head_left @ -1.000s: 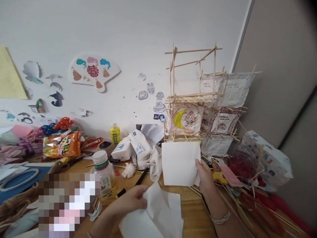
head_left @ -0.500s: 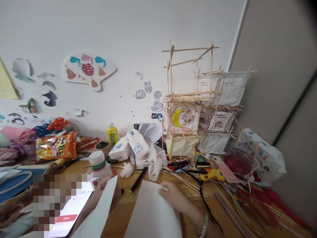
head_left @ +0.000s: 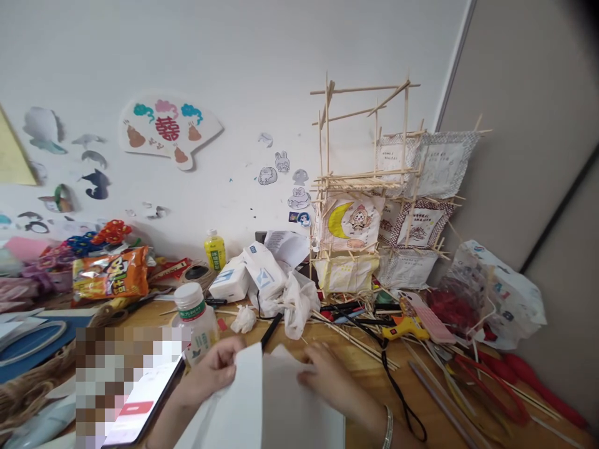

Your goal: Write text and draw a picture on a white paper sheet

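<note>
My left hand (head_left: 216, 369) is closed on the upper edge of a white sheet of paper (head_left: 234, 405), held tilted up. My right hand (head_left: 325, 377) grips the upper right edge of a second, shaded white sheet (head_left: 299, 415), its fingers curled. The two sheets meet and overlap in front of me; whether they are joined lower down cannot be seen. Just beyond my left hand stands a clear bottle with a white cap (head_left: 188, 299). A black marker (head_left: 271, 330) lies behind the sheets, partly covered by them.
A lit phone (head_left: 147, 390) leans at the left, partly pixelated. Tissue packs (head_left: 264, 271) and a crumpled tissue (head_left: 243, 319) lie behind. At the right are a stick frame with drawn panels (head_left: 358, 221), a yellow glue gun (head_left: 406, 327), thin sticks and red-handled scissors (head_left: 491, 390).
My left hand has moved right and up, bringing its sheet against the other one. My right hand has shifted slightly, its fingers now more curled at the sheet's edge. The view has shifted a little.
</note>
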A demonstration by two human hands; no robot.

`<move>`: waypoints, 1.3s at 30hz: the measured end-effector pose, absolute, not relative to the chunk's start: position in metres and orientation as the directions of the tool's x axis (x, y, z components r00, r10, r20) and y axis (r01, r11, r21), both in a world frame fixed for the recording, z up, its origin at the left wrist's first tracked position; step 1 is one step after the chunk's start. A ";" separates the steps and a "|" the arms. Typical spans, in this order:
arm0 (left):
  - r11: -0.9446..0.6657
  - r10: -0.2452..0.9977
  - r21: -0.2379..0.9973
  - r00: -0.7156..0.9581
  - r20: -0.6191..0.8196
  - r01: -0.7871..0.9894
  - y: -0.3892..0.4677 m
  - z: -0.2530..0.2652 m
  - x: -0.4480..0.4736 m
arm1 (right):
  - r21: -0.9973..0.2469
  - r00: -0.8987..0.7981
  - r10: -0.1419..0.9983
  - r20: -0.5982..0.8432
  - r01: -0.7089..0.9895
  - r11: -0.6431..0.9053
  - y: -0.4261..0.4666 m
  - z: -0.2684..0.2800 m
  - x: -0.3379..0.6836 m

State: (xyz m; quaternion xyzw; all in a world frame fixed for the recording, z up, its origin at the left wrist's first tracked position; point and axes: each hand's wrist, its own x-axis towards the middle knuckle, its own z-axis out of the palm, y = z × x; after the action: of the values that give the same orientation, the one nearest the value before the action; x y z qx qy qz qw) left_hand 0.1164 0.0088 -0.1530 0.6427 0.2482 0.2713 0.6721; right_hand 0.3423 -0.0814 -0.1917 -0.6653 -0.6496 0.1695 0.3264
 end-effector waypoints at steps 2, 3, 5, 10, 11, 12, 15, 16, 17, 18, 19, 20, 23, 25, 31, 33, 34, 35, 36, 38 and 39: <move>-0.012 0.613 1.000 0.790 0.003 0.006 0.001 -0.149 0.127 | -0.721 0.198 0.947 0.252 0.692 0.047 -0.065 -0.182 0.346; -0.045 0.575 0.998 0.818 -0.005 0.038 -0.002 -0.148 0.134 | -0.738 0.239 0.927 0.291 0.673 0.058 -0.055 -0.174 0.348; -0.210 0.506 0.967 0.862 -0.019 0.144 -0.006 -0.151 0.149 | -0.752 0.322 0.864 0.386 0.652 0.093 -0.029 -0.157 0.350; -0.579 0.468 0.758 0.884 0.008 0.300 -0.006 -0.181 0.180 | -0.785 0.475 0.784 0.399 0.620 0.024 0.015 -0.137 0.343; -0.605 0.481 0.733 0.877 0.025 0.311 -0.004 -0.188 0.185 | -0.767 0.466 0.782 0.415 0.641 0.024 0.015 -0.140 0.340; -0.619 0.492 0.718 0.870 0.037 0.319 -0.002 -0.195 0.189 | -0.712 0.417 0.787 0.456 0.701 0.041 0.012 -0.145 0.339; -0.651 0.554 0.661 0.829 0.078 0.373 0.004 -0.210 0.198 | -0.556 0.260 0.785 0.562 0.821 0.126 -0.013 -0.158 0.347; -0.661 0.561 0.648 0.823 0.090 0.379 0.005 -0.213 0.200 | -0.532 0.252 0.775 0.580 0.837 0.126 -0.025 -0.161 0.356; -0.675 0.566 0.628 0.818 0.105 0.386 0.005 -0.215 0.202 | -0.527 0.269 0.763 0.588 0.843 0.109 -0.038 -0.162 0.367; -0.689 0.569 0.607 0.814 0.114 0.396 0.005 -0.216 0.204 | -0.529 0.286 0.759 0.585 0.843 0.091 -0.053 -0.162 0.379; -0.700 0.580 0.578 0.806 0.120 0.418 0.005 -0.217 0.206 | -0.528 0.301 0.762 0.573 0.847 0.063 -0.068 -0.162 0.394; -0.706 0.597 0.547 0.793 0.119 0.450 0.003 -0.217 0.207 | -0.518 0.316 0.773 0.550 0.855 0.018 -0.085 -0.162 0.408; -0.690 0.657 0.473 0.748 0.092 0.548 -0.002 -0.213 0.213 | -0.428 0.455 0.753 0.476 0.867 -0.253 -0.137 -0.176 0.447; -0.692 0.663 0.448 0.744 0.082 0.567 -0.004 -0.208 0.217 | -0.404 0.586 0.675 0.449 0.806 -0.432 -0.168 -0.197 0.465; -0.808 0.554 0.355 0.812 0.183 0.471 -0.006 -0.192 0.228 | -0.777 0.740 0.528 0.417 0.592 -0.216 -0.209 -0.245 0.469; -0.867 0.485 0.260 0.841 0.240 0.426 -0.016 -0.187 0.230 | -0.902 0.762 0.561 0.322 0.428 -0.064 -0.208 -0.244 0.451; -0.897 0.436 0.219 0.850 0.295 0.384 -0.025 -0.184 0.231 | -0.949 0.751 0.608 0.258 0.315 0.013 -0.205 -0.240 0.440; -0.933 0.355 0.191 0.861 0.363 0.305 -0.036 -0.182 0.233 | -0.976 0.708 0.676 0.203 0.201 0.082 -0.202 -0.235 0.428; -0.961 0.275 0.161 0.851 0.448 0.225 -0.048 -0.180 0.235 | -0.983 0.703 0.687 0.183 0.109 0.150 -0.199 -0.230 0.415; -0.996 0.086 0.078 0.835 0.544 0.052 -0.072 -0.176 0.240 | -0.965 0.665 0.719 0.200 0.009 0.260 -0.191 -0.219 0.391; -0.999 -0.035 0.014 0.832 0.554 -0.051 -0.082 -0.175 0.242 | -0.956 0.645 0.734 0.211 -0.020 0.292 -0.188 -0.214 0.381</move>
State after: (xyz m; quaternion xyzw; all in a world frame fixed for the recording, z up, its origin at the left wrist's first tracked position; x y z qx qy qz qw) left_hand 0.2423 -0.0822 -0.1746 0.9569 -0.0224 0.2892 0.0141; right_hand 0.3810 -0.1877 -0.2139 -0.5361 -0.3331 0.2578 0.7316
